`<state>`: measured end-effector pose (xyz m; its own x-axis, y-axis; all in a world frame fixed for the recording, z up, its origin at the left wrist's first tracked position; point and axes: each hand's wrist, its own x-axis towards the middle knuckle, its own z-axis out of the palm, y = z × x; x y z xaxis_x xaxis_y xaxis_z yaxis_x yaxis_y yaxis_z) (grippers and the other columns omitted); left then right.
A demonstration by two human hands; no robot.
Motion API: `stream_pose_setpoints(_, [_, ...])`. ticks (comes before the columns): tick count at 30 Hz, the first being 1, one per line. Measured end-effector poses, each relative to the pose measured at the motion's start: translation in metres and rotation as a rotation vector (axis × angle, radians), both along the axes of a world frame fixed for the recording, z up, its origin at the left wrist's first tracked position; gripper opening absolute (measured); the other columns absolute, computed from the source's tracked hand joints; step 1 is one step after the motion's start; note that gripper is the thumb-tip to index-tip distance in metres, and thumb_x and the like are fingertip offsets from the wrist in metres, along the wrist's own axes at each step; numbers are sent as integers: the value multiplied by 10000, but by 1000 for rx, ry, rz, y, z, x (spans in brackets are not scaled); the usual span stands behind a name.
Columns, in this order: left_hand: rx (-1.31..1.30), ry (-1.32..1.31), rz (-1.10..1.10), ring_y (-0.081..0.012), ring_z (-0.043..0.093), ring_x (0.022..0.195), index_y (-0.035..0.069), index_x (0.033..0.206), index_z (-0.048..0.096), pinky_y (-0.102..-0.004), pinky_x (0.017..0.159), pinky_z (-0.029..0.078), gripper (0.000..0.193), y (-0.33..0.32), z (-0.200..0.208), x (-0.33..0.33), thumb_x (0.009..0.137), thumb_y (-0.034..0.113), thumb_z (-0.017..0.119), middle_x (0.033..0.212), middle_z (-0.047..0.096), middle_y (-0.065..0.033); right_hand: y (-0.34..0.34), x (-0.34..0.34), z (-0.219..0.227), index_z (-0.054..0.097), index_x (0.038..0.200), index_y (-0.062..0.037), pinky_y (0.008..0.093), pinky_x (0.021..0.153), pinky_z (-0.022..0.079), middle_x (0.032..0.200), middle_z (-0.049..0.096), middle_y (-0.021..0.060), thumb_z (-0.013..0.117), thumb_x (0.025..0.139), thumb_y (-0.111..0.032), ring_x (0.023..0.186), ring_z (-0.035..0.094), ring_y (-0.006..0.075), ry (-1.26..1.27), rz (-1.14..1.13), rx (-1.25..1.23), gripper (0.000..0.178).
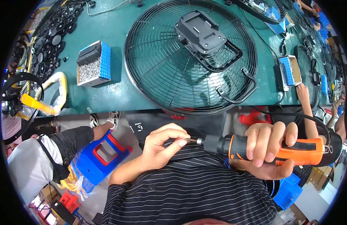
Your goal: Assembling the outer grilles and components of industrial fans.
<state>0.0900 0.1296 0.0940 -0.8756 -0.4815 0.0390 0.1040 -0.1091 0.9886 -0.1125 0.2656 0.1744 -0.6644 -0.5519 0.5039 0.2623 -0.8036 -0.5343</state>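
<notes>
My right hand (269,148) is wrapped round an orange and black electric screwdriver (241,148), held level in front of my body with its bit pointing left. At the bit's tip (192,140), the thumb and forefinger of my left hand (162,145) pinch together. Whatever small thing they hold there is too hidden to name. Beyond both hands, a large round fan (154,71) with a black wire guard lies on the table. A black plastic housing (201,32) sits on top of it, and a curved black handle (248,90) is fixed near its right rim.
On the green table (117,97), an open box of screws (93,69) stands left of the fan. Another small box (291,71) is at the right, with a co-worker's hand (303,92) by it. Black round parts (49,45) pile up far left. A blue stool (100,157) stands below.
</notes>
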Motion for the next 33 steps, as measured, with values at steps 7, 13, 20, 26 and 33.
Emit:
stream_pose_setpoints(7, [32, 19, 15, -154, 662, 857, -33, 1099, 750, -290, 774, 532, 159, -3, -11, -1, 942, -47, 731, 1031, 739, -125, -5, 3, -1, 439, 1226, -58, 320, 575, 562, 917, 608, 85, 676, 996, -284, 648, 663, 180, 99, 3, 36, 400])
stream_pose_setpoints(13, [17, 40, -13, -157, 658, 848, -28, 1101, 752, -294, 756, 531, 159, -7, -16, 0, 945, -44, 728, 1024, 736, -123, -5, 4, 0, 447, 1229, -54, 320, 576, 560, 917, 611, 83, 681, 1001, -285, 642, 661, 181, 126, 28, 84, 400])
stream_pose_setpoints(20, [-110, 31, -64, -191, 668, 840, -23, 1099, 755, -318, 744, 535, 170, -16, -16, -2, 935, -53, 723, 1013, 733, -119, -12, 4, -3, 466, 1209, -54, 325, 587, 572, 905, 630, 84, 712, 986, -265, 640, 673, 188, 137, 57, 113, 394])
stream_pose_setpoints(26, [-522, 35, -15, -275, 695, 886, -3, 1032, 747, -395, 800, 533, 238, -20, -24, -8, 805, -41, 807, 996, 737, -125, -21, -5, -5, 510, 1170, -56, 349, 584, 594, 848, 667, 79, 800, 927, -240, 637, 698, 205, 238, 204, 166, 420])
stream_pose_setpoints(33, [-1062, -198, 577, -463, 355, 1508, 222, 1316, 684, -633, 1234, 175, 625, -19, -45, -22, 753, 352, 922, 1561, 505, -217, -37, -7, -16, 582, 1165, -26, 376, 581, 596, 855, 691, 110, 854, 864, -181, 641, 698, 236, 427, 186, 185, 435])
